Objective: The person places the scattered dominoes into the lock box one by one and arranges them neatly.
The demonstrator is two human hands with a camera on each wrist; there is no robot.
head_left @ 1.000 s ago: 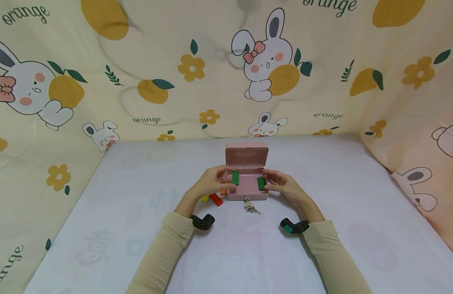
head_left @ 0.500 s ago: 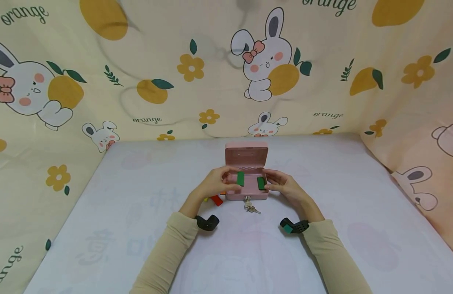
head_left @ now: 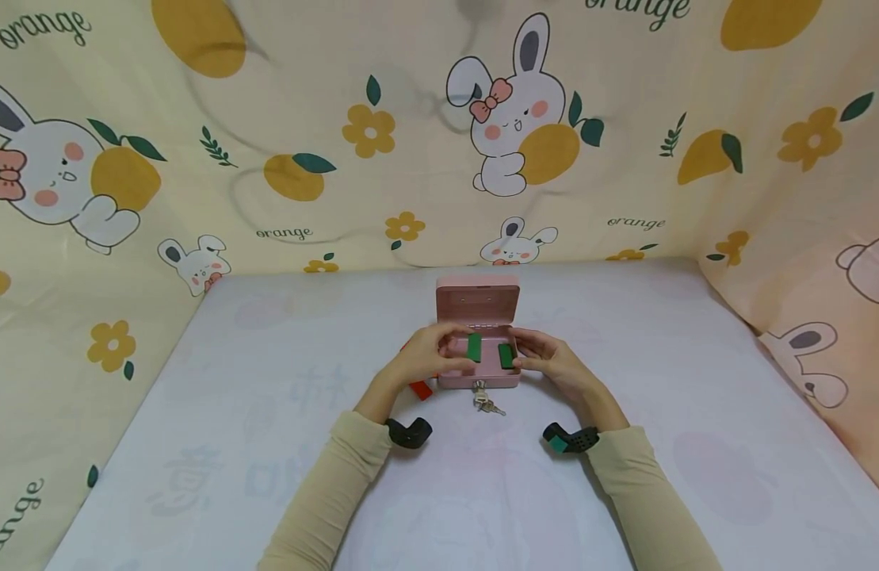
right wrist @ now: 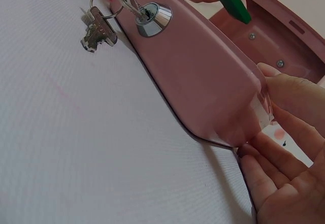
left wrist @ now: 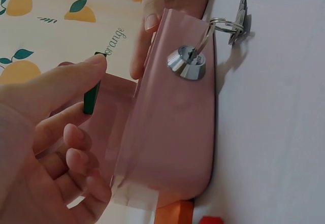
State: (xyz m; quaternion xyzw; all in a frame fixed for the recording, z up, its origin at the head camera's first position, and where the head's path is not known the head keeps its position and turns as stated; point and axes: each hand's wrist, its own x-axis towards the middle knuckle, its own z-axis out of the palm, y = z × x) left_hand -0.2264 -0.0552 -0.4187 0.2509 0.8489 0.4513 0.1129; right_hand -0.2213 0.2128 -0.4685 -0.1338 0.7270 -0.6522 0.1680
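A pink metal cash box [head_left: 496, 381] stands on the table with its lid [head_left: 478, 304] raised. My left hand [head_left: 430, 352] pinches a green block [head_left: 474, 347] between thumb and fingers over the left part of the box; the left wrist view shows this block [left wrist: 92, 98] edge-on. Another green block [head_left: 506, 356] is in the right part of the box, near my right fingertips. My right hand [head_left: 553, 358] holds the box's right end, thumb at the rim and fingers along the outer side, as the right wrist view shows.
Keys [head_left: 490, 407] on a ring hang from the lock [left wrist: 187, 62] on the box's front. A red block [head_left: 421, 390] and an orange block [left wrist: 175, 213] lie by the box's left side. A printed cloth [head_left: 410, 119] rises behind the table.
My left hand has moved rightward with the green block, from the box's left edge further over its inside. The right hand and the box have stayed in place.
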